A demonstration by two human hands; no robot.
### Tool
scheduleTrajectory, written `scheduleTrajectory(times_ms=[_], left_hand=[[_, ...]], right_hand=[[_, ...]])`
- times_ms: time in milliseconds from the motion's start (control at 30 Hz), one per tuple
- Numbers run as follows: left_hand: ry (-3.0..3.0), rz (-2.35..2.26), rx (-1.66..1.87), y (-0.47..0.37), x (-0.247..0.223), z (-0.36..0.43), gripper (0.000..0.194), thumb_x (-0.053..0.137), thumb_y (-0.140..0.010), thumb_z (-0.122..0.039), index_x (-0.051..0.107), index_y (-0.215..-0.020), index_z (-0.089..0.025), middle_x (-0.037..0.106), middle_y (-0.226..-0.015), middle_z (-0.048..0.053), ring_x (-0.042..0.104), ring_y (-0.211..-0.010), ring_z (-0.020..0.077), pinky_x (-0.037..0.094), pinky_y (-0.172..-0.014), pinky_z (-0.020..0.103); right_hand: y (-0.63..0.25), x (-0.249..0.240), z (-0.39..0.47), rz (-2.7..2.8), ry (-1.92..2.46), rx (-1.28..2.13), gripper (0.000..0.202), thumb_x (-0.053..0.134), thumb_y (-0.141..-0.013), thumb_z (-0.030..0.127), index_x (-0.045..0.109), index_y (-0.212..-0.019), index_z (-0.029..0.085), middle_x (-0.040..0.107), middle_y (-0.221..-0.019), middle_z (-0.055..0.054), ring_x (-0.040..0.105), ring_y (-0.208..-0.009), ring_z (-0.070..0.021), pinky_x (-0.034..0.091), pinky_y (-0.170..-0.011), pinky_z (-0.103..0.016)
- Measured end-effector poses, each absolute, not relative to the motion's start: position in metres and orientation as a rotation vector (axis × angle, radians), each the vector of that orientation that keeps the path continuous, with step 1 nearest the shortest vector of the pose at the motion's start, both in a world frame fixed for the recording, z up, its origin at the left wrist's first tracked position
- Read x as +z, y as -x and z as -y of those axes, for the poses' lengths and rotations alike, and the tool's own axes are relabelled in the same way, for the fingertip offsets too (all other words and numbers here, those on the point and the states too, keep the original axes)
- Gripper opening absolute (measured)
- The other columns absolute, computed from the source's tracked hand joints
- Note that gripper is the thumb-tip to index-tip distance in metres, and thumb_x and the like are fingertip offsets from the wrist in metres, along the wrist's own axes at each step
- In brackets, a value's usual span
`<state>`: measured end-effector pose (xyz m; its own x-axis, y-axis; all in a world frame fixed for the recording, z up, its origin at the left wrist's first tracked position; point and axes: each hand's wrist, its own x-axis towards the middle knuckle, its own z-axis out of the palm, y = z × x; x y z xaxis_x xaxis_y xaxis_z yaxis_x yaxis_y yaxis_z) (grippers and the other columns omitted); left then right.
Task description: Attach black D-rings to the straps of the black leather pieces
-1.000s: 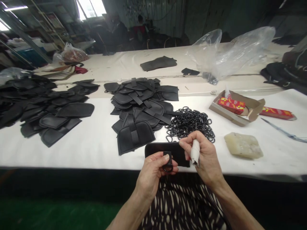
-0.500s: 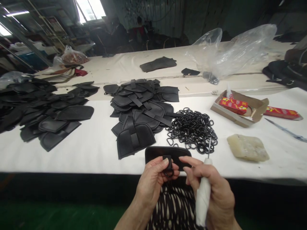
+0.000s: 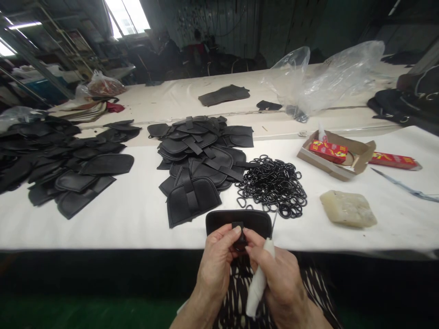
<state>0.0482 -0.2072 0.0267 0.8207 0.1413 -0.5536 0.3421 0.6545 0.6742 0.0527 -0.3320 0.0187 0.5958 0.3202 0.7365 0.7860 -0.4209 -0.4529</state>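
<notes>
Fingers and thumb of my left hand [image 3: 217, 256] pinch a folded black strap [image 3: 237, 225] on a black leather-like piece [image 3: 254, 218] at the table's front edge. My right hand [image 3: 279, 269] is closed around an awl [image 3: 258, 285], its handle wrapped in white and its thin metal tip pointing up and away. The right fingertips meet the strap beside my left thumb. Whatever lies under the fingertips is hidden. Just beyond the piece is a heap of black D-rings [image 3: 274, 183].
Black pouch-like pieces with straps [image 3: 194, 196] are piled ahead, and more black pieces [image 3: 75, 178] at left. To the right are a yellowish wax-like block [image 3: 348, 209], a cardboard tray [image 3: 325, 168] with red boxes, and a pointed metal tool [image 3: 401, 183]. Plastic bags [image 3: 339, 73] lie behind.
My right hand has moved left with the awl, and its fingertips now touch the strap. The D-ring seen below the left thumb is now mostly covered by fingers.
</notes>
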Motion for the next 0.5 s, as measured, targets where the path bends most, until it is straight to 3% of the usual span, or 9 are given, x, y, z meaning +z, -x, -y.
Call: scheduleTrajectory(times_ms=[133,333,500], left_hand=[[-0.840,-0.646,-0.093,-0.0476,0.0269,0.2080,0.013,0.074,-0.067,-0.017,0.061,-0.067,-0.013,0.061,-0.060,-0.003,0.054,-0.051,0.0058,0.043,-0.051,0.015],[-0.859,-0.664,-0.070,-0.0455,0.0259,0.2109,0.017,0.076,-0.066,-0.019,0.060,-0.065,-0.014,0.058,-0.058,-0.004,0.051,-0.052,0.0051,0.040,-0.052,0.015],[-0.902,-0.598,-0.137,-0.0441,0.0295,0.2132,0.015,0.073,-0.069,-0.025,0.063,-0.071,-0.014,0.060,-0.064,-0.001,0.052,-0.057,0.0081,0.041,-0.058,0.018]], right_hand=[[-0.0553,0.0228,0.3263,0.909,2.061,-0.789,0.016,0.043,-0.087,0.004,0.057,-0.092,0.010,0.069,-0.093,-0.026,0.068,-0.060,-0.0173,0.054,-0.051,-0.025],[-0.0573,0.0281,0.3238,0.981,2.234,-0.866,0.026,0.038,-0.087,0.004,0.059,-0.073,0.012,0.070,-0.090,-0.024,0.060,-0.047,-0.0143,0.047,-0.044,-0.025],[-0.0573,0.0291,0.3259,1.034,2.279,-0.904,0.025,0.039,-0.086,0.002,0.060,-0.075,0.012,0.071,-0.085,-0.023,0.061,-0.050,-0.0160,0.047,-0.047,-0.025]])
